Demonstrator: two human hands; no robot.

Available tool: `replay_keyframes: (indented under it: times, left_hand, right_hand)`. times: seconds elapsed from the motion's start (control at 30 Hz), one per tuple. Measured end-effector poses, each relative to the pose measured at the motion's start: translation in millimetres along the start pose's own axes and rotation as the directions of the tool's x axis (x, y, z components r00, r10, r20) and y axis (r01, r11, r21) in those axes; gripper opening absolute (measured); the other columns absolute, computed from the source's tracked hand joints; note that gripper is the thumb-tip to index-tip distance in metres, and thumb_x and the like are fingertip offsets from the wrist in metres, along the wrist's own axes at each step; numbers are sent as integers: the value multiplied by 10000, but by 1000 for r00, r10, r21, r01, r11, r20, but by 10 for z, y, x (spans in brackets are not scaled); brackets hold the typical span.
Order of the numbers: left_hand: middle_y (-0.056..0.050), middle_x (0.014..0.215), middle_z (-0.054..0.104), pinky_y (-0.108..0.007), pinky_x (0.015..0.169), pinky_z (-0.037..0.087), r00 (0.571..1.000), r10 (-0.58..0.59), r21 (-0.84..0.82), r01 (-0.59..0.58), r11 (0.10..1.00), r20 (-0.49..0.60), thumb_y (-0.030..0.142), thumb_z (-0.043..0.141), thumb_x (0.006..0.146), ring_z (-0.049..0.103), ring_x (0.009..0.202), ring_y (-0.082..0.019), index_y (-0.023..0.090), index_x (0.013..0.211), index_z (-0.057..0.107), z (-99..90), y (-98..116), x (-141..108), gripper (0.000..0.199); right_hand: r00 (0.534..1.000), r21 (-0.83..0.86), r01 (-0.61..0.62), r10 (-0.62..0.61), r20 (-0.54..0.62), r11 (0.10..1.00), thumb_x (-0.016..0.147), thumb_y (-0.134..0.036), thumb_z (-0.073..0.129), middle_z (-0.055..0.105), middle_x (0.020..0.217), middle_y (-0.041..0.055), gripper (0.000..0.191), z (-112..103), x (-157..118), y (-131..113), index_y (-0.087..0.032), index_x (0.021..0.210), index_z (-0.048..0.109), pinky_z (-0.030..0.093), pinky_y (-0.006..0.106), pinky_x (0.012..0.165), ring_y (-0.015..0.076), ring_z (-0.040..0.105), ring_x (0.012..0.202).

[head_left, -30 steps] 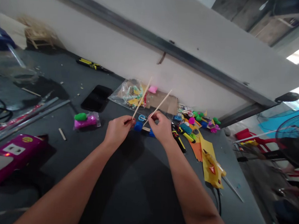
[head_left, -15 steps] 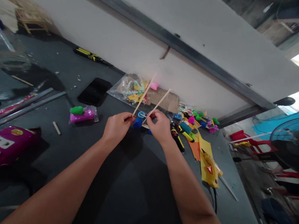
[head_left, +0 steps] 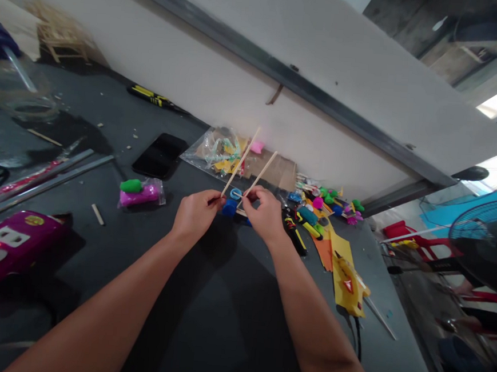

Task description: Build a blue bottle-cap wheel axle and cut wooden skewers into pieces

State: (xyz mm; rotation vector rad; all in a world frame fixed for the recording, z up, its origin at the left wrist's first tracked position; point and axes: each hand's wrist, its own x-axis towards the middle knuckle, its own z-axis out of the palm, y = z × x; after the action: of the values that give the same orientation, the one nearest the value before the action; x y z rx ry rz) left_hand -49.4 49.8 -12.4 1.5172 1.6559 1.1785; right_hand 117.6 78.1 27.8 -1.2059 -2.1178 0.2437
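The left hand (head_left: 198, 213) had its grip pinched tight on the lower end of one wooden stick (head_left: 242, 161), and the right hand (head_left: 266, 213) likewise pinched a second stick (head_left: 262, 172), both slanting up over the bench (head_left: 220, 321) beside a blue piece (head_left: 229, 207) that the fingers partly hid. Beyond, a clear plastic bag (head_left: 196, 155) held yellow scraps (head_left: 222, 165). Leftward, clear wrapping (head_left: 162, 194) enclosed a purple lump (head_left: 141, 195), near a black phone (head_left: 158, 155). A yellow-and-black tool (head_left: 296, 235) lay just beside the right hand; farther right, a yellow glue gun (head_left: 351, 288) rested on a yellow sheet (head_left: 342, 245).
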Motion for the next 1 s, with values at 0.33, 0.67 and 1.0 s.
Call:
replay_keyframes:
  times: [0.33,0.67,1.0]
  left_hand:
    - [9,697,680,-234,575,387,1000,13,38,-13,999,-4,348,525,795,602,661,-159,262,847,696,-3,2,-11,198]
    - [0,703,680,-238,578,388,1000,19,34,-19,999,2,336,525,795,595,655,-159,254,845,700,-2,10,-13,199]
    - [1,689,678,-234,579,419,1000,-17,-32,17,999,-6,342,564,771,606,646,-157,244,830,705,-24,37,-10,182]
  right_hand:
    - [1000,9,-30,30,-3,1000,792,-223,528,649,833,37,85,29,-8,16,-196,814,605,453,314,792,179,593,784]
    - [1000,-4,-4,4,-12,1000,797,-212,521,649,840,41,75,39,-12,29,-198,809,593,454,307,790,180,590,785]
    - [997,84,-39,45,-70,996,778,-222,542,650,829,35,66,-25,16,-14,-194,795,599,462,306,784,169,595,756]
